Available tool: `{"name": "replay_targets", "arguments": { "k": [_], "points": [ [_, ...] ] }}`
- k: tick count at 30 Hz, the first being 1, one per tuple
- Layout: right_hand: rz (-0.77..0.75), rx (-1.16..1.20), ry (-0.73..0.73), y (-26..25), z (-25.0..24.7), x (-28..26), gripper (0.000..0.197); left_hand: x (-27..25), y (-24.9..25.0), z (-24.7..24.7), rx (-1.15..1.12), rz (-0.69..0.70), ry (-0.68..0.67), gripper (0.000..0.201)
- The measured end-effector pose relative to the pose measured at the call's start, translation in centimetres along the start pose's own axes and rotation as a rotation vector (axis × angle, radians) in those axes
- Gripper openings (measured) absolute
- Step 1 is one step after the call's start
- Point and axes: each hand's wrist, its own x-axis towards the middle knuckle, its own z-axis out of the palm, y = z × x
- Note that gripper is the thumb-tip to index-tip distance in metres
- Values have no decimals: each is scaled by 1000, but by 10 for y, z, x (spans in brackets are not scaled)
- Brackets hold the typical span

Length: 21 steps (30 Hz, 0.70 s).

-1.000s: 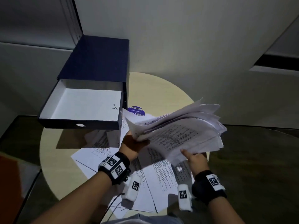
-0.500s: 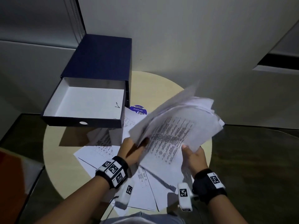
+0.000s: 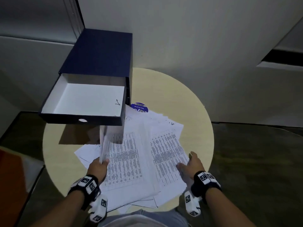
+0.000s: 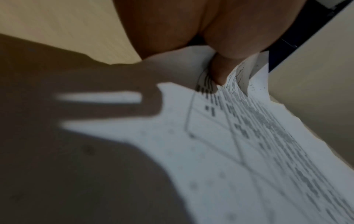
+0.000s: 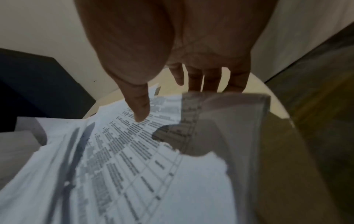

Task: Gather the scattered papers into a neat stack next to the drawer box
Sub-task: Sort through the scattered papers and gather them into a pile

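Note:
Printed papers (image 3: pixel 139 154) lie in a loose, fanned pile on the round pale table (image 3: pixel 193 102), just right of and in front of the navy drawer box (image 3: pixel 100 59). Its white drawer (image 3: pixel 85 99) is pulled out and holds nothing. My left hand (image 3: pixel 102 161) pinches the pile's left edge, which stands up as a thin sheaf (image 4: pixel 237 84). My right hand (image 3: pixel 184 159) hovers open at the pile's right edge, fingers straight (image 5: pixel 193 80), with its thumb on the top sheet (image 5: pixel 134 151).
A blue round sticker (image 3: pixel 139 106) shows on the table behind the papers, by the box corner. Bare tabletop lies right of the pile and left under the drawer. The table's near edge is at my body. Dark floor surrounds it.
The bundle that both hands held in the air has come down onto the sheets on the table. My right hand has let go and spread open. My left hand still holds the left edge.

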Motion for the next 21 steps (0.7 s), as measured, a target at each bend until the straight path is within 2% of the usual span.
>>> {"name": "replay_targets", "arguments": {
  "k": [2,7,9,15,18,21],
  "points": [
    [6,106,-48,-6,7,-7,85,1,-2,4,6,14,-36,38],
    [18,207,-17,-7,21,-7,32,5,-6,5,25,27,-98,46],
    [33,271,-20,-4,15,-9,22,4,-5,4,53,25,-106,47],
    [34,434,100,25,-32,-15,22,2,-3,3,36,-30,-132,46],
    [35,643,172,32,-67,-25,26,-2,6,3,52,-44,-155,49],
    [-5,888,171,19,-96,-45,35,-8,22,5,101,-71,-202,65]
  ]
}}
